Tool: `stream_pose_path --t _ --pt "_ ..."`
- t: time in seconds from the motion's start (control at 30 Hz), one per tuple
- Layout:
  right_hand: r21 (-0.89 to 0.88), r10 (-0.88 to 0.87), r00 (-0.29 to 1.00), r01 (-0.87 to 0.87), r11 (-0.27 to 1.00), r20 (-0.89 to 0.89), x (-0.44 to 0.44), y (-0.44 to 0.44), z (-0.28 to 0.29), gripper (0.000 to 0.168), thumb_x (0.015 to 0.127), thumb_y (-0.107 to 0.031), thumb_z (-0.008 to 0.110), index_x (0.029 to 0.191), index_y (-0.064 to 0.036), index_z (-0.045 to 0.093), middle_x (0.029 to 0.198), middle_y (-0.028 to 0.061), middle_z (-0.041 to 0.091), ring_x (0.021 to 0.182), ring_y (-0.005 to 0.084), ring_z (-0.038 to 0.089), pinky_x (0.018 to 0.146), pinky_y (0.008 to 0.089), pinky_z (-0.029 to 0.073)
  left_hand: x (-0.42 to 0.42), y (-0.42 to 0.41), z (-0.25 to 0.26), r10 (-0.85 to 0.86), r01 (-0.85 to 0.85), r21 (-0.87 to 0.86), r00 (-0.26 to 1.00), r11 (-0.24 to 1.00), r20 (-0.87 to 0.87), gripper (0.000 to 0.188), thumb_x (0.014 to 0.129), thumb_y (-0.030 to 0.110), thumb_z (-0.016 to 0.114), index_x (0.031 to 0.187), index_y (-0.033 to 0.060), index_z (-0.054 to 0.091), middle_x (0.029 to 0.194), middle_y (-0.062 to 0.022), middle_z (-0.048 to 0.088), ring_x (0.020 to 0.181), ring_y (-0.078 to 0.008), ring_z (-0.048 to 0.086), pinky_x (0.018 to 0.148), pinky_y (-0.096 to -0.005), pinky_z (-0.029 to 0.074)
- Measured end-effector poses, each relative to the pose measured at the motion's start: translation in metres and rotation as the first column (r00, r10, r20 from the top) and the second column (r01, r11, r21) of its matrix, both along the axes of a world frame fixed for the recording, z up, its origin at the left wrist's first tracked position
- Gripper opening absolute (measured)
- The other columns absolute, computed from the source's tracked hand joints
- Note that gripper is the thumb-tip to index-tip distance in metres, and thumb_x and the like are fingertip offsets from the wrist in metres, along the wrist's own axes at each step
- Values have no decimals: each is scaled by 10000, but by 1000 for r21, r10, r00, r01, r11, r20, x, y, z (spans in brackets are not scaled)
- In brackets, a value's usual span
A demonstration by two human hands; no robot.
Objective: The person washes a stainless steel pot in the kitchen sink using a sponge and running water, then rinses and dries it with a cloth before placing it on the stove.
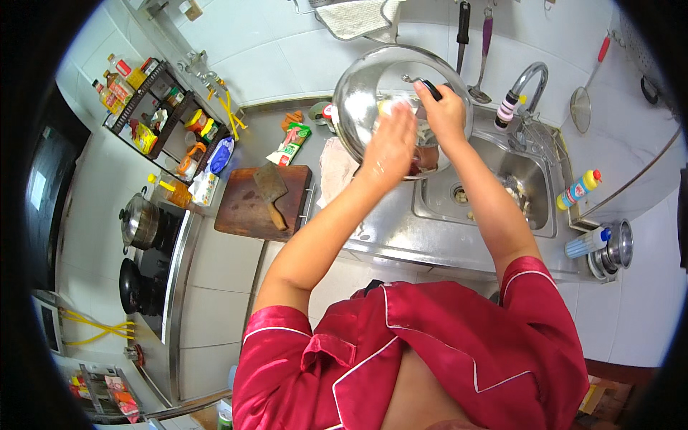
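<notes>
My right hand (445, 117) grips the black handle of a peeler-like tool (422, 86), whose metal end points left. It is raised over the large shiny metal bowl or lid (352, 102), which stands tilted behind both hands. Wet and blurred, my left hand (395, 137) is held flat with its fingers together in front of the same round metal piece; no held object shows in it. Pale pieces and something dark red show in or behind the lower part of the round piece. How it is supported cannot be told.
A cleaver (270, 188) lies on a wooden cutting board (231, 207) at the left. Scraps lie in the steel sink (435, 207) at the right, under a curved faucet (529, 72). A pale cloth (334, 166), a food packet (292, 144) and a steel pot (141, 220) stand or lie farther left.
</notes>
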State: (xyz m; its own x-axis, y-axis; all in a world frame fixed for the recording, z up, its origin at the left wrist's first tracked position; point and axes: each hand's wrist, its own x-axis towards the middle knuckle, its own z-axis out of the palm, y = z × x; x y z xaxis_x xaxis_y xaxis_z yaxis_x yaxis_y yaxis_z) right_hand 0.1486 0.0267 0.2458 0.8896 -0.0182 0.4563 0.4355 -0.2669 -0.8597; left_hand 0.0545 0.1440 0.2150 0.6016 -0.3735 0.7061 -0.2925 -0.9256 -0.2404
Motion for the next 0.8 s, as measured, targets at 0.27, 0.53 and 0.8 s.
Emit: stream_pose_path --t 0.27,0.53,0.8 --pt "463 165 985 -122 878 -52 8 -15 -29 332 831 -348 690 691 -66 587 570 -56 456 492 36 369 443 224 274 -14 34 11 -31 66 -245 989 967 143 431 869 120 520 1258 -57 469 1318 -241 462 1243 -369 433 1024 -483 326" --pt "768 208 968 -28 639 -138 -2 -10 -18 325 798 -325 735 702 -83 542 559 -51 422 449 31 341 407 194 243 10 44 47 -48 136 -528 983 838 176 422 958 218 402 1267 -68 433 1306 -274 454 1244 -416 405 1058 -497 263" --pt "798 260 939 23 602 -224 -1 -7 10 323 801 -314 732 739 -74 525 536 -49 391 432 61 311 403 221 236 8 38 18 -39 139 -751 988 646 149 457 968 232 369 1305 -76 390 1368 -280 385 1291 -419 344 1057 -570 204"
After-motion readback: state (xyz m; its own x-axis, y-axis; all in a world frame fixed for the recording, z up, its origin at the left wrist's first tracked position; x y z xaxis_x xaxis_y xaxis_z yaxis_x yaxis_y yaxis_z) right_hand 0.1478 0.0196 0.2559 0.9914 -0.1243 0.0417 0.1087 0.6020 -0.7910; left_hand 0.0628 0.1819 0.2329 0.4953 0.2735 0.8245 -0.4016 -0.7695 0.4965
